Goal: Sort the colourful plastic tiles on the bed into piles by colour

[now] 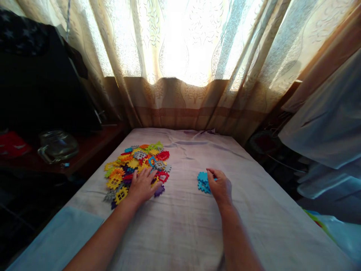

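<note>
A pile of flat, notched plastic pieces in yellow, red, orange, grey, purple and other colours (133,163) lies on the left of the cloth-covered surface. My left hand (142,185) rests on the near right part of this pile, palm down with its fingers spread. Right of the middle, several blue notched pieces (202,181) lie together on the cloth. My right hand (221,187) is at their right side, thumb and fingers bent together at the edge of a blue piece, which is partly hidden by the hand.
A pale cloth (186,229) covers the surface. Light blue material (60,235) lies at the near left. A glass jug (58,146) stands on a dark red side table beside a large black screen. Patterned curtains (191,98) hang behind; white cloth hangs at the right.
</note>
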